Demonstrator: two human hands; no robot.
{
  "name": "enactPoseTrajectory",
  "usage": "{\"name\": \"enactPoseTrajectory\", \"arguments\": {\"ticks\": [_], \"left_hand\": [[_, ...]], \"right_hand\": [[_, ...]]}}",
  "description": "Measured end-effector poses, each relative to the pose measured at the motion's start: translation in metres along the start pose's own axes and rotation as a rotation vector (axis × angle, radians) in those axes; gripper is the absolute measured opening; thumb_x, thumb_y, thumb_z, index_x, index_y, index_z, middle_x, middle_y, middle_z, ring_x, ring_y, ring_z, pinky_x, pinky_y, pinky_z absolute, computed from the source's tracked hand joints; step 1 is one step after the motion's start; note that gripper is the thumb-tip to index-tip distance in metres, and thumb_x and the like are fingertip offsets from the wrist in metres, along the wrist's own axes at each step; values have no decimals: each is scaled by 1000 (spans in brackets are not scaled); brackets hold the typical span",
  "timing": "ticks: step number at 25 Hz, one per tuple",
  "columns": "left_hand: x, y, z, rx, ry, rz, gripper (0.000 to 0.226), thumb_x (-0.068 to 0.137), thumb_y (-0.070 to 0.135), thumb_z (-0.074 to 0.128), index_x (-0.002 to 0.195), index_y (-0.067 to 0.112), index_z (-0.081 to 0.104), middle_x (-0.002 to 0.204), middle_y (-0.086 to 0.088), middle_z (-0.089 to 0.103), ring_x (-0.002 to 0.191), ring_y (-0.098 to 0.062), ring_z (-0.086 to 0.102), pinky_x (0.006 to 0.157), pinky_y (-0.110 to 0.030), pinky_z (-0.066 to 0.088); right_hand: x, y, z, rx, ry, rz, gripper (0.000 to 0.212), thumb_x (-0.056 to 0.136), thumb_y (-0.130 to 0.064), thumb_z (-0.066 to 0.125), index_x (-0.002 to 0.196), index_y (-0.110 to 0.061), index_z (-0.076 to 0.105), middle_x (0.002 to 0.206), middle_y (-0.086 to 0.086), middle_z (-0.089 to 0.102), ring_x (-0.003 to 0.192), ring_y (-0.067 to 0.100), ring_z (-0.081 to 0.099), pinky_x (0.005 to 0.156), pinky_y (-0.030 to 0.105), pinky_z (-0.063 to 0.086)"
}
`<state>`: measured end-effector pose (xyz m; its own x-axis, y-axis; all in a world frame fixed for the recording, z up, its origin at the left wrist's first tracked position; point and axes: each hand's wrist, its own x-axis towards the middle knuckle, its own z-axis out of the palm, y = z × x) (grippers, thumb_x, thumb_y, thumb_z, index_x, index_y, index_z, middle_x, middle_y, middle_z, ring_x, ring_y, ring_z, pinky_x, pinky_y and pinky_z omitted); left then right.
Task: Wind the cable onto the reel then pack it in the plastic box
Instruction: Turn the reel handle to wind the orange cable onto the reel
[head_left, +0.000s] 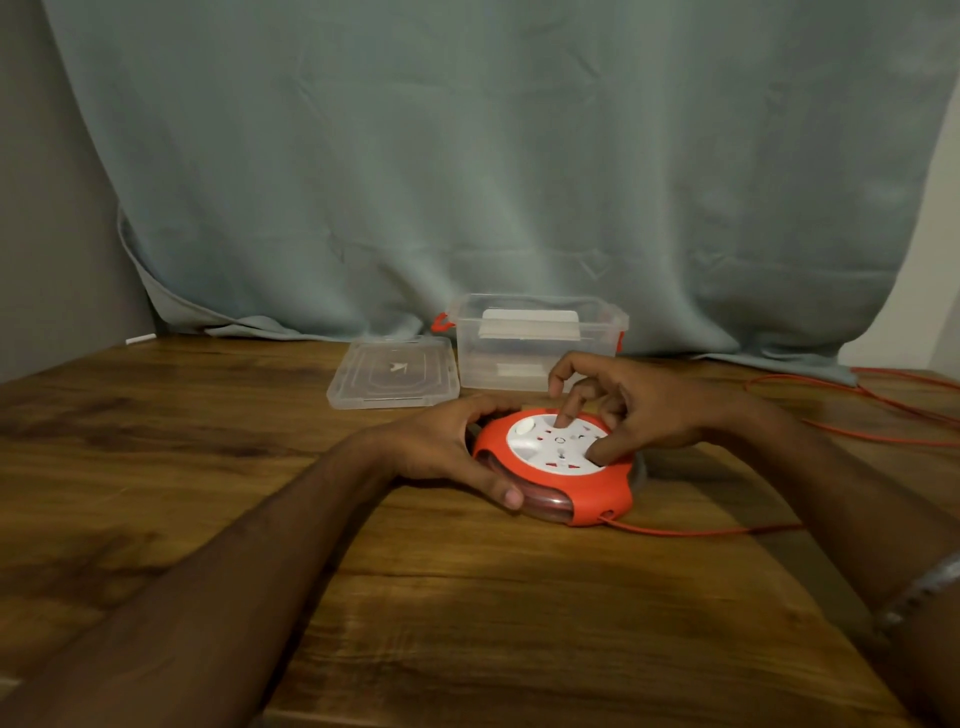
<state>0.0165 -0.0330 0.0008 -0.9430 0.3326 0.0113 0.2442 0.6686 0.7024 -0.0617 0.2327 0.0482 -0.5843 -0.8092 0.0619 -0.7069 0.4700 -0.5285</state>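
A round red cable reel (597, 491) with a white socket face lies flat on the wooden table (467, 597). My left hand (441, 447) grips its left rim, thumb on the near edge. My right hand (634, 405) is on top of the reel, fingers curled, a fingertip and the thumb pressing on the white face. A thin red cable (701, 531) leaves the reel's near right side and runs off to the right, with more loops at the far right (883, 410). The clear plastic box (519, 353) stands open just behind the reel.
The box's clear lid (395, 371) lies flat to the left of the box. A grey-green curtain (493, 182) hangs behind the table. The table's near edge runs along the bottom of the view.
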Motion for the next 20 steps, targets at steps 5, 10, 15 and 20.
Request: {"name": "enactPoseTrajectory", "arguments": {"ticks": [5,10,15,20], "left_hand": [[1,-1,0,3,12,13,113,61,39,99,157,36,38,135,31,50,127,-1,52,106,-19,44],[2,-4,-1,-8,27,32,113,57,43,102,152,40,43,142,26,54,127,2,54,108,-21,48],[2,0,1,-21,32,59,82,74,14,95,128,52,46,124,34,56,105,23,59,85,-1,47],[2,-3,2,-32,25,57,92,72,21,97,141,50,44,130,32,55,112,19,58,89,-5,48]], "right_hand": [[-1,-5,8,-70,106,46,61,62,-33,96,106,-34,54,97,1,78,65,5,59,59,25,47],[6,-14,24,-192,189,21,37,69,-35,91,70,-16,59,59,-5,59,53,7,48,57,34,39],[10,-24,34,-349,263,-6,53,80,-44,80,50,-15,47,41,-6,44,45,10,43,53,33,35],[11,-29,30,-342,296,-46,29,77,-30,80,60,-21,58,55,-12,59,53,4,53,56,27,38]]}}
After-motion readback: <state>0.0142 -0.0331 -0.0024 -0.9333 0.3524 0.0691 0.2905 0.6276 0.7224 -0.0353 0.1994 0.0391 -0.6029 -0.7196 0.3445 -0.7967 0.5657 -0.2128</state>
